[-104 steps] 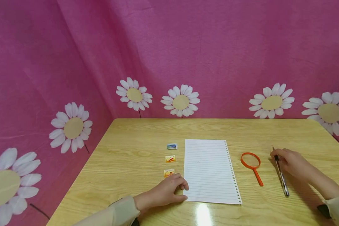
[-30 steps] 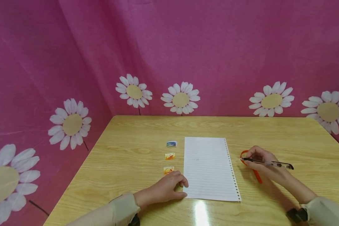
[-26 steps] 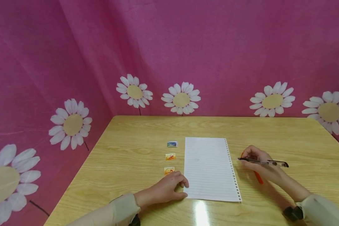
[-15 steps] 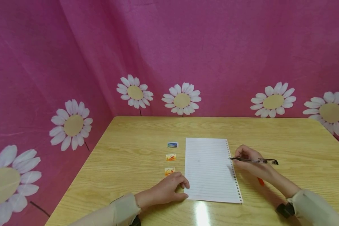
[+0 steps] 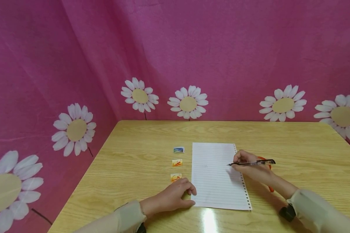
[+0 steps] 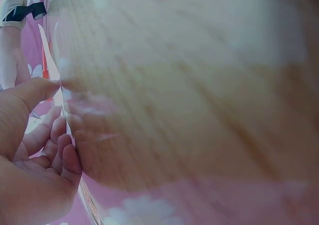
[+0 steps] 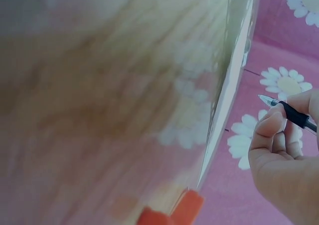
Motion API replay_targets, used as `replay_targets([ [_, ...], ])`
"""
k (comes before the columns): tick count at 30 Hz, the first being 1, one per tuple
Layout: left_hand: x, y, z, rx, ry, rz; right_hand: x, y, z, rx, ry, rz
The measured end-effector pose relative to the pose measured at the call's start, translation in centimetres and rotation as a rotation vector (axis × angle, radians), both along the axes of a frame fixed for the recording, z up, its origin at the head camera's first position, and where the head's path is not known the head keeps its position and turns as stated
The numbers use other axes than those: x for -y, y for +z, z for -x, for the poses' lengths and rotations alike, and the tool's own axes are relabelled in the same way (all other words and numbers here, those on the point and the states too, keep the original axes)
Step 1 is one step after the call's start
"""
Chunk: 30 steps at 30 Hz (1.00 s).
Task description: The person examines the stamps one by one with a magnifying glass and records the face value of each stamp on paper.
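A sheet of lined paper (image 5: 213, 187) with punched holes along its right edge lies on the table, a small faint pencil-like mark on it. My left hand (image 5: 175, 195) rests at the sheet's lower left edge with relaxed fingers, thumb and fingertips right at the margin. Between thumb and fingers, my right hand (image 5: 252, 168) pinches a black-and-clear pen (image 5: 252, 162), its tip pointing left over the right half of the sheet. In the right wrist view the tip of the pen (image 7: 269, 100) shows bare, clear of the paper. Partly behind the right forearm lies a red magnifying glass (image 5: 271, 189).
Left of the sheet, three small stamps stand in a column: a blue one (image 5: 179, 149), a yellow one (image 5: 177, 162) and another yellow one (image 5: 176, 177) near the left knuckles. A pink flowered cloth (image 5: 221, 58) hangs behind the wooden table (image 5: 128, 161).
My right hand has picked up the pen from the table's right side, turned it tip-left and carried it leftward past the magnifying glass over the sheet. The left hand has stayed put.
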<state>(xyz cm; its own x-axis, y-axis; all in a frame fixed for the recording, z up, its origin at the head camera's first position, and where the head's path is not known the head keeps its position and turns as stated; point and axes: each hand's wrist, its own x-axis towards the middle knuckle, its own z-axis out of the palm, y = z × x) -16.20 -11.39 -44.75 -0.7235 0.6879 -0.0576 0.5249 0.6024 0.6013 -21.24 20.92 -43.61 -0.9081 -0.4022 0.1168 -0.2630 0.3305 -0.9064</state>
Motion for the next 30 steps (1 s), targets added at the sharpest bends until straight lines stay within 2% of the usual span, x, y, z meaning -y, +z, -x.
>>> replay_targets([
  [6,0.0,0.0,0.0,0.004,0.005,0.011,1.0,-0.2,0.3,0.027,0.016,0.014],
  [11,0.0,0.1,0.0,0.018,0.011,0.009,1.9,-0.5,0.6,0.035,-0.024,-0.003],
  [18,-0.1,-0.1,0.1,0.016,0.005,0.004,2.6,-1.0,1.0,0.083,-0.014,0.010],
  [30,-0.1,0.0,0.0,0.009,0.004,-0.006,3.3,-1.5,1.6,0.152,-0.044,0.006],
])
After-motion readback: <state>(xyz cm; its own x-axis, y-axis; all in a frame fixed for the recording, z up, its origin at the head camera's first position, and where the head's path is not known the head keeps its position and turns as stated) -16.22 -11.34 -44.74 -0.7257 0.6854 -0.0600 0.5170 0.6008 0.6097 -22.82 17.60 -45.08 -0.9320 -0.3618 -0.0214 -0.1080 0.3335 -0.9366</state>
